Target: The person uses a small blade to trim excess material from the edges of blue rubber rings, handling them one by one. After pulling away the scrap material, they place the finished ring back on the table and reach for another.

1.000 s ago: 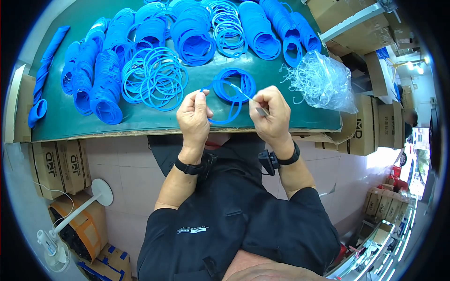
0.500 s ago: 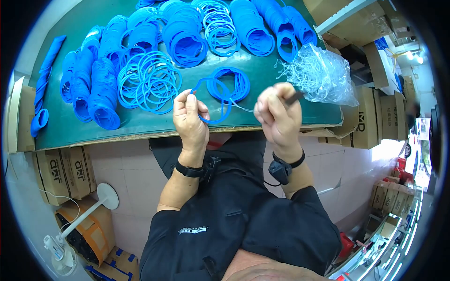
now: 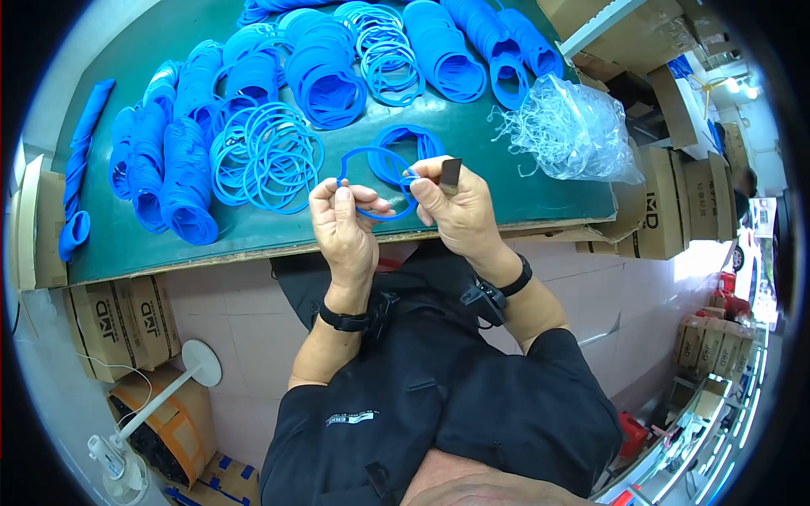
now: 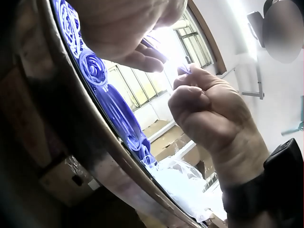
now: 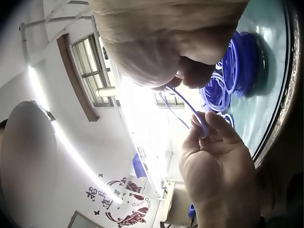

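Note:
A thin blue ring (image 3: 368,150) is held up between both hands above the table's front edge. On its left side, the thumb and fingers of my left hand (image 3: 344,226) pinch it, as the right wrist view also shows. My right hand (image 3: 462,209) has its fingertips at the ring's right side, pinching there. A flat, dark, blade-like piece (image 3: 451,174) sticks up from that same hand; its lower end is hidden in the fingers. Just behind the hands lies a coil of stacked blue rings (image 3: 429,142), partly covered by the right hand.
Long stacks of blue rings (image 3: 325,93) fill the back of the green table (image 3: 278,232). Loose rings (image 3: 268,156) lie in a heap to the left. A clear bag (image 3: 603,135) of pale strands sits on the right. Cardboard boxes (image 3: 662,202) stand beyond the right edge.
Half a second ago my right hand was pulled off rightward, a pale strand stretching from the ring to it. Now it is back at the ring. My left hand kept its pinch.

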The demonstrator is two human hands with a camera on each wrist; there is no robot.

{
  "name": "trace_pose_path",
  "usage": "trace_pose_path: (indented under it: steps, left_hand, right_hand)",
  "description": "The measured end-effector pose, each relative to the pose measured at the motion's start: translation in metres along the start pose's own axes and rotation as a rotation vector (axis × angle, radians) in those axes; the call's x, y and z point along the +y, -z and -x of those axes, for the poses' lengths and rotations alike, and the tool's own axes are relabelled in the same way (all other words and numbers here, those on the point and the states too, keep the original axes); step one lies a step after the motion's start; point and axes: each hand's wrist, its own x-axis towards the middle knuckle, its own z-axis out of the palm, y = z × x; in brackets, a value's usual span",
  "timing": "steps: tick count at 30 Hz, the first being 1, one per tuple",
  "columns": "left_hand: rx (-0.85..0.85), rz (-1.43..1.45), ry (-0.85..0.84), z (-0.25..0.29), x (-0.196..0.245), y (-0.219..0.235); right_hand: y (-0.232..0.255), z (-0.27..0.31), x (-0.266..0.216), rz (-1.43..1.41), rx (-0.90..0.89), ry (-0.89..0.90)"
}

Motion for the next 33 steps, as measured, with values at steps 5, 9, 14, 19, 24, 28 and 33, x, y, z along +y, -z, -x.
trace_pose_path:
  steps: [5,9,14,19,24,28,33]
  left_hand:
    - [-0.122,-0.112,0.026,-0.003,0.010,0.005]
    - [-0.418,-0.543,-0.080,-0.018,0.050,-0.003]
    - [-0.575,-0.896,-0.094,-0.027,0.076,-0.016]
    - [-0.242,-0.617,-0.093,-0.026,0.064,-0.008]
    - [-0.008,-0.390,-0.097,-0.032,0.055,0.001]
    - [0.161,-0.216,-0.094,-0.039,0.055,0.004]
    - [0.273,-0.079,-0.064,-0.043,0.050,0.003]
  right_hand:
    - [0.012,-0.006,-0.009,0.241,-0.033,0.069]
    - [0.023,-0.015,-0.032,0.513,-0.254,0.014]
    - [0.016,-0.023,-0.042,0.662,-0.343,0.123]
    - [0.013,-0.023,-0.033,0.539,-0.198,0.118]
    - [0.014,-0.016,-0.021,0.608,-0.215,0.213]
    - [0.015,-0.005,-0.015,0.585,-0.244,0.156]
    - [0.012,0.007,-0.015,0.621,-0.309,0.132]
